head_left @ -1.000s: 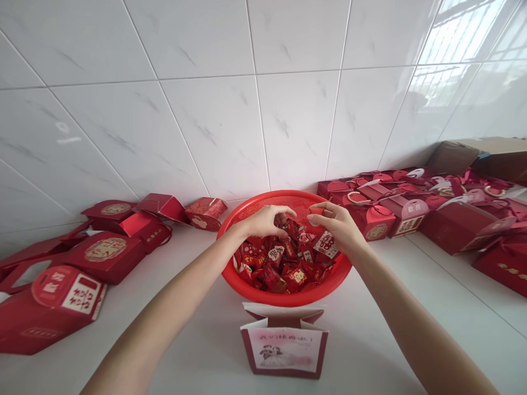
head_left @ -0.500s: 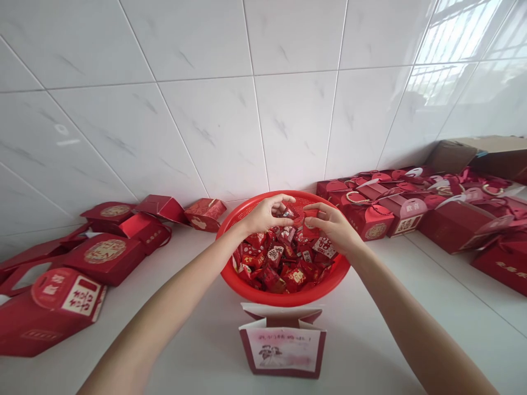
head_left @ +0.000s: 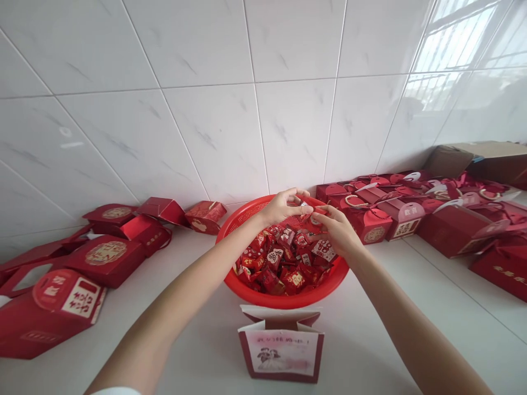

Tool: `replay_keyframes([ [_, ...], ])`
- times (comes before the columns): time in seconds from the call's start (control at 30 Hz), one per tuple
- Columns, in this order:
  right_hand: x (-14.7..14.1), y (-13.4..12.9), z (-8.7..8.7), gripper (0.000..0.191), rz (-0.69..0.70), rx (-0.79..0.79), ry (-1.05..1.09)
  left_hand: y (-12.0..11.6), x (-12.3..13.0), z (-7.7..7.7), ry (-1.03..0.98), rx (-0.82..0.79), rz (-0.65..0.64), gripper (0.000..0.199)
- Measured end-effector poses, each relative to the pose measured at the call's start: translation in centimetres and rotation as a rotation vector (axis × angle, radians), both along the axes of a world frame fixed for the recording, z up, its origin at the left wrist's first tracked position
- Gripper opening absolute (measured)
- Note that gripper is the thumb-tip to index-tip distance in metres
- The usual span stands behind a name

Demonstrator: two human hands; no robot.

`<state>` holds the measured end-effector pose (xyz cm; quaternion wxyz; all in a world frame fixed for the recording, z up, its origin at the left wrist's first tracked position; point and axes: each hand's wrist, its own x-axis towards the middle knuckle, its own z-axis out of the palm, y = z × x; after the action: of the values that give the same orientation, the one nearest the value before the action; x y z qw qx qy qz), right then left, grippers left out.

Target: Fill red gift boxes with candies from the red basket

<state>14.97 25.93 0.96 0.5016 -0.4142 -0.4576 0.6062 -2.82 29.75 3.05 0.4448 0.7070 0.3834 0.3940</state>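
A red plastic basket [head_left: 284, 300] with a perforated wall holds many red wrapped candies [head_left: 288, 258]. Over its far right part my left hand [head_left: 284, 207] pinches a small wrapped candy [head_left: 303, 204], mostly covered by the fingers. My right hand [head_left: 338, 229] meets it there, its thumb and fingertips closed around a red wrapped candy [head_left: 315, 220] that shows only in part. The fingertips of both hands touch or nearly touch. Just in front of the basket, an open paper gift box [head_left: 284, 354] stands upright with a printed couple on its white face.
Red gift boxes [head_left: 105, 255] lie along the left side. More red boxes [head_left: 457, 227], some with rope handles, crowd the right. A brown cardboard box [head_left: 486, 151] sits at the far right. Behind everything rises a white tiled wall [head_left: 206, 126]; a pale countertop [head_left: 185, 340] lies underneath.
My left hand has moved right with its candy, toward my right hand, and the gap between their fingertips has closed. My right hand has shifted little.
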Motion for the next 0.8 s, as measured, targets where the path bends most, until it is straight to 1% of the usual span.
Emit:
replay_keyframes([
  [0.07,0.0,0.0,0.0,0.023,0.002,-0.027,0.004,-0.3,0.0,-0.6,0.003,-0.007,0.022,0.039],
  [0.13,0.0,0.0,0.0,0.021,-0.006,-0.033,0.003,-0.9,-0.1,-1.1,0.004,-0.003,0.039,0.034],
  [0.23,-0.1,0.0,0.0,0.022,0.002,-0.027,0.007,-2.0,-0.4,-1.4,-0.023,0.019,0.088,0.042],
  [0.33,-0.1,-0.2,0.1,0.030,0.048,-0.010,0.000,-2.8,-0.2,-1.4,-0.065,0.018,0.127,0.052],
  [0.4,-0.1,-0.4,0.3,0.035,0.093,0.005,-0.007,-3.2,0.0,-1.4,-0.099,0.013,0.127,0.053],
  [0.53,-0.1,-0.7,0.5,0.047,0.171,0.039,-0.012,-3.7,0.2,-1.4,-0.147,0.005,0.144,0.052],
  [0.7,-0.1,-0.6,0.4,0.055,0.184,0.041,-0.011,-3.9,0.3,-1.6,-0.202,-0.047,0.163,0.050],
  [0.77,-0.1,-0.5,0.2,0.056,0.191,0.042,-0.023,-3.6,0.4,-1.4,-0.207,-0.045,0.195,0.047],
  [0.8,-0.1,-0.4,0.1,0.056,0.197,0.047,-0.027,-3.4,0.3,-1.3,-0.206,-0.028,0.230,0.043],
])
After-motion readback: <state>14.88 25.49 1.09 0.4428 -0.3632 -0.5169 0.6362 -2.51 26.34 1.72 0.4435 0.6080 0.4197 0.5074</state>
